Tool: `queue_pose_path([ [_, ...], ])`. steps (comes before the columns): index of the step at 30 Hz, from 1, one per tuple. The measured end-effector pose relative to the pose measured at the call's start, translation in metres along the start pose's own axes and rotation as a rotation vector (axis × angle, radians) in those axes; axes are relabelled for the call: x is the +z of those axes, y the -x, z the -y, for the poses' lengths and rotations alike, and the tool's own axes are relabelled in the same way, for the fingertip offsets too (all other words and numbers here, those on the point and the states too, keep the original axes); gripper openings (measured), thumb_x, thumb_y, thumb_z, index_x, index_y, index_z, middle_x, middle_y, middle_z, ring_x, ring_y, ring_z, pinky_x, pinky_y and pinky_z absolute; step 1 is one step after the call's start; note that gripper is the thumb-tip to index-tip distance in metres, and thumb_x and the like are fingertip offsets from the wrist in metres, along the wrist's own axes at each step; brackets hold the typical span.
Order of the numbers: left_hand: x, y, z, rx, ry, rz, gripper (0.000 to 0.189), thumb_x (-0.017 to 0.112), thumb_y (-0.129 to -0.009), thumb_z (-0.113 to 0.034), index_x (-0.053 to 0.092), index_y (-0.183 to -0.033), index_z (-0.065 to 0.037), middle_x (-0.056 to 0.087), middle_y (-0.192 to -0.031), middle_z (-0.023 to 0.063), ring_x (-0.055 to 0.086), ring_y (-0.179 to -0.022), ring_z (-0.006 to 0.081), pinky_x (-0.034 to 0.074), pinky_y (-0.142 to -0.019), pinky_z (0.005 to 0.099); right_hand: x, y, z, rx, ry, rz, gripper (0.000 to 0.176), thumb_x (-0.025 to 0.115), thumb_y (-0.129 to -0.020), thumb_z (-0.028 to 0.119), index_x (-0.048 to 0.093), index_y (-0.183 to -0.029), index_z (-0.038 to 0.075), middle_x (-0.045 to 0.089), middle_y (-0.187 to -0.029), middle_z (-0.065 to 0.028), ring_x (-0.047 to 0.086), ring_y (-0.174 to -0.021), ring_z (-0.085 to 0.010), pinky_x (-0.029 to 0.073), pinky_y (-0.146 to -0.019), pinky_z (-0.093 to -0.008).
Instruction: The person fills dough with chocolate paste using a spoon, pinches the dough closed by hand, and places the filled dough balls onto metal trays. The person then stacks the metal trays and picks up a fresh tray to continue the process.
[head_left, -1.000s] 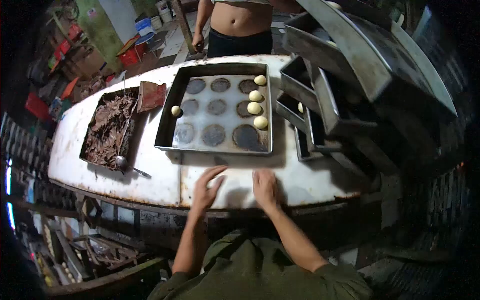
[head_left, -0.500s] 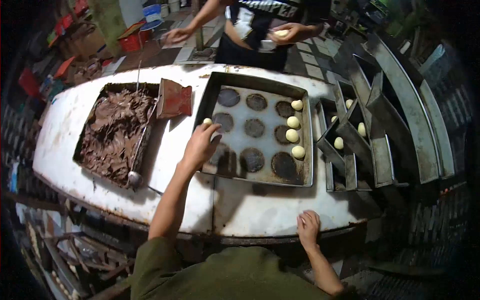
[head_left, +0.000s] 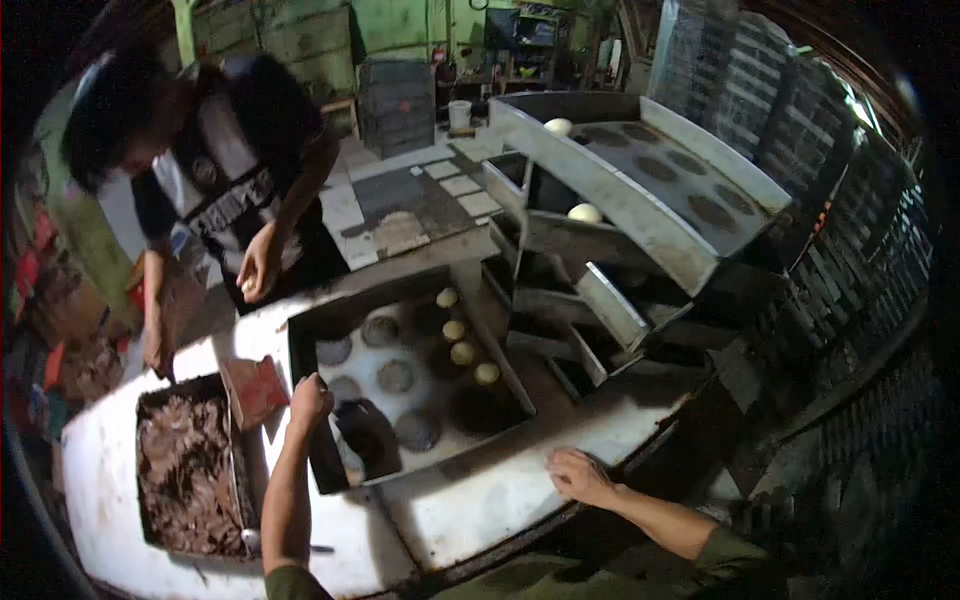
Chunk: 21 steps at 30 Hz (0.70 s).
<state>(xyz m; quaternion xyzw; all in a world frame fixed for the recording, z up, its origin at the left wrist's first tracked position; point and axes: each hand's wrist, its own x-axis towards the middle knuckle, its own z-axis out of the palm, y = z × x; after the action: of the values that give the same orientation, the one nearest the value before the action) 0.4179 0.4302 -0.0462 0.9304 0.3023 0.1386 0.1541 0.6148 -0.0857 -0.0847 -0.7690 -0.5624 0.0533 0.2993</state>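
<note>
My left hand [head_left: 309,401] is closed over the left rim of a dark baking tray [head_left: 440,462]; what its fingers hold, if anything, is hidden. Along that tray's right side lies a row of pale dough balls [head_left: 462,353], and round dark marks cover its bottom. My right hand [head_left: 580,476] lies on the white tabletop [head_left: 470,505] in front of the tray, fingers loosely extended and nothing visible in them. Left of my left hand are a red packet [head_left: 254,391] and a pan of brown chocolate-like paste [head_left: 187,460].
Across the table a co-worker [head_left: 225,170] holds a small pale piece in one hand [head_left: 262,262]; the other hand [head_left: 156,347] is at the paste pan. Metal trays [head_left: 600,195] are stacked crosswise at the right, with pale balls inside. A spoon [head_left: 250,540] rests at the pan's edge.
My view has swung up and right, bringing the stacked trays and back wall into sight. My left hand has closed near the tray's left rim. The co-worker's free hand has reached the paste pan.
</note>
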Motion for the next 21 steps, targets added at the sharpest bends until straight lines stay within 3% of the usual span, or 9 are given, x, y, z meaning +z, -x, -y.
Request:
queue_pose_path([
  [1, -0.017, 0.006, -0.021, -0.065, 0.203, -0.122, 0.021, 0.057, -0.071, -0.012, 0.056, -0.088, 0.000, 0.058, -0.076, 0.0221, 0.059, -0.078, 0.0319, 0.046, -0.066, 0.0403, -0.014, 0.002, -0.007, -0.005, -0.005, -0.026, 0.013, 0.060, -0.077, 0.010, 0.063, -0.088, 0.003, 0.060, -0.101, -0.0124, 0.053, -0.104, -0.0242, 0.040, -0.092, -0.0383],
  [3, -0.081, 0.034, -0.109, -0.286, 0.409, -0.179, 0.023, 0.060, -0.074, -0.014, 0.056, -0.093, 0.000, 0.061, -0.079, 0.0162, 0.060, -0.073, 0.0215, 0.046, -0.062, 0.0327, -0.056, 0.009, 0.002, -0.264, 0.396, 0.426, 0.016, 0.058, -0.078, 0.010, 0.061, -0.092, 0.003, 0.059, -0.104, -0.0132, 0.050, -0.108, -0.0266, 0.041, -0.089, -0.0397],
  [5, -0.057, 0.051, -0.083, -0.191, 0.975, -0.162, 0.021, 0.056, -0.081, -0.015, 0.056, -0.095, 0.001, 0.061, -0.080, 0.0104, 0.057, -0.071, 0.0144, 0.046, -0.061, 0.0272, -0.086, 0.000, 0.004, -0.093, 0.292, 0.506, 0.022, 0.058, -0.077, 0.012, 0.058, -0.097, 0.003, 0.059, -0.102, -0.0141, 0.053, -0.103, -0.0295, 0.044, -0.083, -0.0408],
  [7, -0.072, 0.100, -0.154, -0.257, 0.910, -0.290, 0.020, 0.054, -0.084, -0.016, 0.055, -0.096, -0.001, 0.061, -0.083, 0.0096, 0.058, -0.073, 0.0160, 0.047, -0.061, 0.0267, -0.118, -0.011, -0.010, 0.021, -0.086, 0.940, 0.036, 0.057, -0.081, 0.020, 0.048, -0.113, 0.006, 0.056, -0.104, -0.0140, 0.054, -0.096, -0.0264, 0.045, -0.083, -0.0401],
  [11, 0.005, 0.197, -0.238, -0.315, 1.848, -0.331, 0.027, 0.053, -0.085, -0.021, 0.049, -0.105, -0.003, 0.057, -0.090, 0.0120, 0.057, -0.075, 0.0194, 0.049, -0.062, 0.0288, -0.282, -0.054, 0.021, -0.346, -0.559, 1.199, 0.034, 0.055, -0.088, 0.022, 0.052, -0.118, 0.005, 0.054, -0.118, -0.0118, 0.052, -0.107, -0.0226, 0.042, -0.091, -0.0323],
  [14, 0.050, 0.240, -0.319, -0.857, 1.801, -0.192, 0.035, 0.051, -0.083, -0.024, 0.049, -0.111, -0.004, 0.058, -0.094, 0.0138, 0.057, -0.074, 0.0228, 0.050, -0.064, 0.0322, -0.445, -0.107, 0.069, -0.714, -0.326, 0.664, 0.034, 0.064, -0.082, 0.015, 0.057, -0.113, 0.003, 0.057, -0.110, -0.0095, 0.057, -0.100, -0.0207, 0.047, -0.087, -0.0335],
  [15, 0.058, 0.249, -0.352, -0.992, 1.760, -0.162, 0.041, 0.051, -0.083, -0.029, 0.049, -0.116, -0.005, 0.059, -0.095, 0.0142, 0.057, -0.072, 0.0247, 0.051, -0.061, 0.0347, -0.458, -0.123, 0.067, -0.817, -0.599, 0.361, 0.036, 0.068, -0.077, 0.016, 0.056, -0.106, -0.002, 0.060, -0.093, -0.0124, 0.058, -0.088, -0.0221, 0.048, -0.076, -0.0315],
  [17, 0.085, 0.260, -0.382, -1.115, 1.895, 0.076, 0.043, 0.049, -0.080, -0.022, 0.048, -0.119, -0.003, 0.059, -0.098, 0.0134, 0.058, -0.078, 0.0247, 0.050, -0.066, 0.0356, -0.475, -0.146, 0.090, -0.630, -0.268, -0.370, 0.028, 0.060, -0.082, 0.019, 0.057, -0.103, 0.001, 0.059, -0.087, -0.0062, 0.056, -0.081, -0.0154, 0.047, -0.070, -0.0285],
  [21, 0.053, 0.245, -0.435, -1.031, 1.980, 0.094, 0.044, 0.047, -0.079, -0.018, 0.047, -0.121, -0.004, 0.060, -0.101, 0.0147, 0.058, -0.078, 0.0197, 0.048, -0.072, 0.0332, -0.461, -0.227, 0.058, -0.487, 0.148, 0.010, 0.034, 0.045, -0.092, 0.031, 0.054, -0.113, 0.005, 0.058, -0.105, -0.0102, 0.056, -0.095, -0.0208, 0.046, -0.083, -0.0325],
])
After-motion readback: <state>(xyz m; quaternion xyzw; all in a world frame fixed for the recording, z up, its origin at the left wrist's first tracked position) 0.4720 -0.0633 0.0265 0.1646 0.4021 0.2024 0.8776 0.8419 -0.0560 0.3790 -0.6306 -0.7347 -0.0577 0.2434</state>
